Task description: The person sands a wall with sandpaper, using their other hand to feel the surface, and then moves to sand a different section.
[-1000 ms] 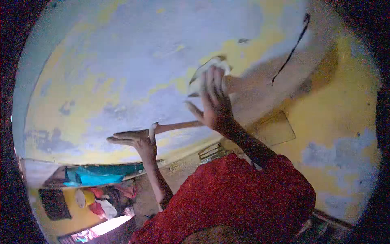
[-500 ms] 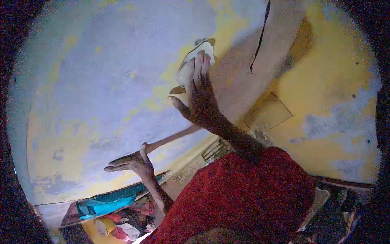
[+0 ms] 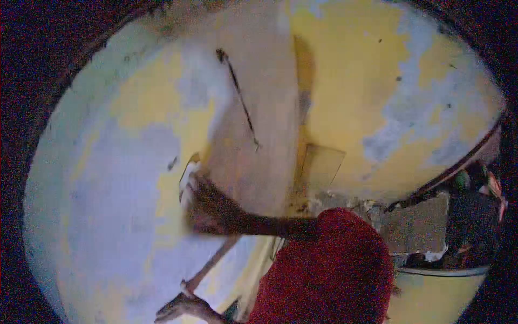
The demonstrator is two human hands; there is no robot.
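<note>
Observing through the head camera from my remote post, I record my right hand (image 3: 209,210) raised before the painted wall (image 3: 110,173), its fingers reaching over a white pad (image 3: 189,170). The pad lies at the fingertips, just beyond the knuckles, and only its upper part and outer edge show past them. The hand is dark and blurred; I cannot tell whether the fingers clench the pad or merely press it flat.

My left hand (image 3: 186,309) is below the grip, well apart from it. I find it free of any object, fingers extended and thumb standing away from them. It lies at or near the wall; contact I cannot confirm. A narrow brown strip (image 3: 213,262), shadow or bare surface, slants from that thumb up to the right forearm.

Above and to the right of the grip I note a thin dark strand (image 3: 240,96) slanting across a brownish band (image 3: 270,70). Farther right, level with the pad, is a four-sided outline (image 3: 325,163) on yellow paint. The red garment (image 3: 329,270) fills the area right of and below the grip. Beyond it, well apart from the pad, I observe a grey block (image 3: 415,224).
</note>
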